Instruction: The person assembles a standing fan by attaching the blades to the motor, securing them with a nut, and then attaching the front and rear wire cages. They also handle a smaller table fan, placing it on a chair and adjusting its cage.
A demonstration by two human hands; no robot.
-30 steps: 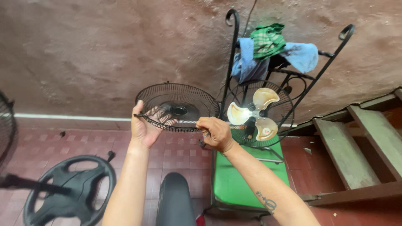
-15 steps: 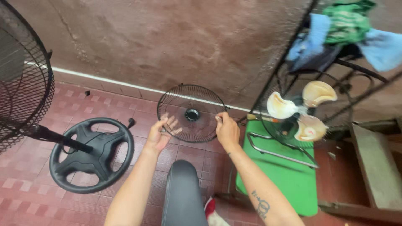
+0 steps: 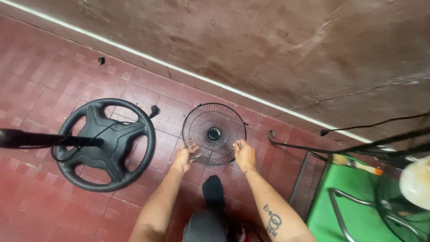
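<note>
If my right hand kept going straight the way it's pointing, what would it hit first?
The right hand points up-frame, already gripping the black wire fan guard, so it would push into the guard's mesh first. Beyond that lie the red floor tiles, though depth is unclear.

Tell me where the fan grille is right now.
In the head view, the fan grille is mid-frame near the red tiled floor, between left hand and right hand.

Soft, even daylight, no harsh shadows or glare. The tiled floor (image 3: 53,76) and wall (image 3: 268,40) are sharp; the pale fan blade (image 3: 415,181) at right is blurred, perhaps from closeness. Wide-angle bending shows at edges.
</note>
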